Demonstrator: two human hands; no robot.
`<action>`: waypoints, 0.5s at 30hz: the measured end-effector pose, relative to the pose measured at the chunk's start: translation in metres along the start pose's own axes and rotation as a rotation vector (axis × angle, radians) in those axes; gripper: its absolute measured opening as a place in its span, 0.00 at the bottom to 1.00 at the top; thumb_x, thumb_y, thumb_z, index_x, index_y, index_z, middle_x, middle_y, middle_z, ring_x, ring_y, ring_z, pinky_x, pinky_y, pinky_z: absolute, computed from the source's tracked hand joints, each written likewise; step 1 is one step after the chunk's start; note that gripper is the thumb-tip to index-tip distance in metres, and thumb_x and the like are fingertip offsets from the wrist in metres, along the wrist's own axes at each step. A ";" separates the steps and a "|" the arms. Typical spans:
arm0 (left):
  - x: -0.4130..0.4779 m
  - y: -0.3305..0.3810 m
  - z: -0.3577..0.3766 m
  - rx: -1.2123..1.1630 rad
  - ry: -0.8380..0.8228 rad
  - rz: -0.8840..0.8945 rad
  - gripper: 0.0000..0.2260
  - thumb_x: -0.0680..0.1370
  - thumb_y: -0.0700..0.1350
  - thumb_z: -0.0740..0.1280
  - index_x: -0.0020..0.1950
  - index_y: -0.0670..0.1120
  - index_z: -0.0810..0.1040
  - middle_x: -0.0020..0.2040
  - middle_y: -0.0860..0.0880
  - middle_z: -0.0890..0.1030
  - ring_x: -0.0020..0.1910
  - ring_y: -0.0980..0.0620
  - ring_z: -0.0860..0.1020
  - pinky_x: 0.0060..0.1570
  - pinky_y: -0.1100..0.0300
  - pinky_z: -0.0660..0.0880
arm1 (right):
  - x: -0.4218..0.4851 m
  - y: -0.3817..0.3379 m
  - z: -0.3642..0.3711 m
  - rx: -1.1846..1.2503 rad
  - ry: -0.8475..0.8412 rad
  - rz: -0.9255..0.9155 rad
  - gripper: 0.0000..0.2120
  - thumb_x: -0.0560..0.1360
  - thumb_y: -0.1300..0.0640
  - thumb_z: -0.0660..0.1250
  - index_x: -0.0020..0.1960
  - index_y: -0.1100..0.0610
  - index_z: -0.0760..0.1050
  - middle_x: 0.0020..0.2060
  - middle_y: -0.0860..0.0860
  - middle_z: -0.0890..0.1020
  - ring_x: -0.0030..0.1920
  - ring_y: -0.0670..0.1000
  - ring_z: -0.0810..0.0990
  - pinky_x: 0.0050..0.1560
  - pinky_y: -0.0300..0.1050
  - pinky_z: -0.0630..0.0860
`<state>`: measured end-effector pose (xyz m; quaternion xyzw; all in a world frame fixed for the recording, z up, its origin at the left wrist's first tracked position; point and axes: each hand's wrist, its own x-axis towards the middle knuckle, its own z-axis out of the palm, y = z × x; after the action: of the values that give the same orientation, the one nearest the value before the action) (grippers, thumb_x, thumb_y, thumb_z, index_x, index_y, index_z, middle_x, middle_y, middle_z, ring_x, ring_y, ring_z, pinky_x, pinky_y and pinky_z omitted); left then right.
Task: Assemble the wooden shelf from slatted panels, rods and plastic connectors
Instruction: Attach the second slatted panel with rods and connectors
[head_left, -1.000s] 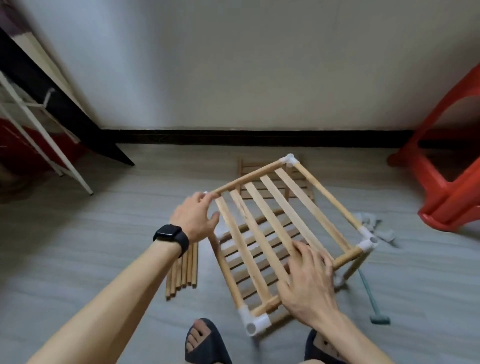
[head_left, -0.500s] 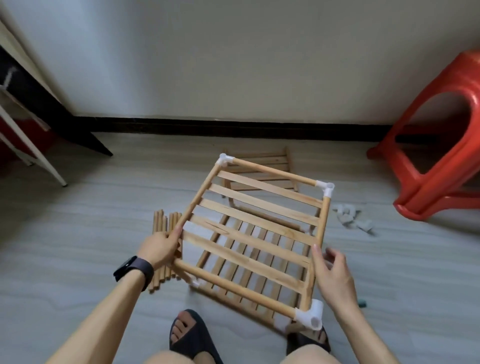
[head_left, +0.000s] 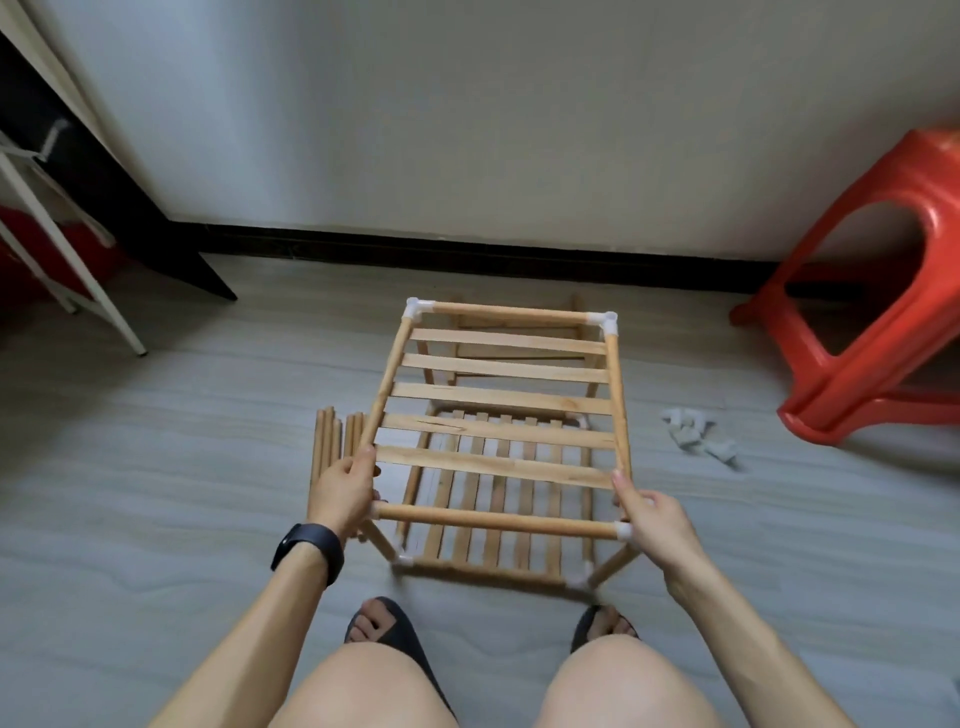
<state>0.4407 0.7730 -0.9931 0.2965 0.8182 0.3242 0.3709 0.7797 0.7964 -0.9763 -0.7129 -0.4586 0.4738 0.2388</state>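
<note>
Fingers of both hands clasp the near corners of the upper slatted panel — seating this tier, I judge.
Left hand at seven o'clock, right hand at five; panel mid-view, over the lower panel. Next calls for even downward pressure to seat corner connectors on uprights. Grey plank floor — spare rods at nine, red stool at two, wall at twelve.

Single head view, worn high, facing forward and steeply down over the knees onto the floor (wide-angle, wall taken in at the top). Close to left hand and right hand on the shelf, mid-frame.
</note>
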 end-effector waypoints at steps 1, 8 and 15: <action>-0.004 -0.001 0.004 -0.040 0.003 -0.002 0.19 0.84 0.58 0.56 0.50 0.44 0.77 0.38 0.46 0.79 0.35 0.50 0.77 0.31 0.58 0.69 | 0.004 0.001 -0.001 0.032 0.014 -0.009 0.21 0.81 0.40 0.61 0.42 0.57 0.73 0.37 0.53 0.74 0.38 0.53 0.72 0.40 0.48 0.66; -0.011 -0.005 0.011 -0.248 -0.021 0.026 0.15 0.85 0.53 0.58 0.55 0.44 0.79 0.44 0.47 0.85 0.41 0.49 0.81 0.40 0.56 0.75 | 0.019 0.003 -0.001 -0.041 0.121 -0.091 0.16 0.80 0.41 0.63 0.49 0.54 0.76 0.42 0.52 0.83 0.45 0.51 0.79 0.41 0.48 0.72; -0.015 -0.004 0.010 -0.210 0.032 0.108 0.17 0.83 0.58 0.58 0.50 0.48 0.80 0.37 0.48 0.86 0.37 0.51 0.83 0.38 0.58 0.75 | 0.026 -0.008 -0.002 -0.021 0.205 -0.120 0.16 0.80 0.40 0.62 0.48 0.51 0.76 0.39 0.47 0.83 0.44 0.49 0.78 0.40 0.47 0.70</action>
<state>0.4560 0.7624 -0.9947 0.2943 0.7683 0.4325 0.3688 0.7812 0.8235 -0.9808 -0.7311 -0.4787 0.3786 0.3049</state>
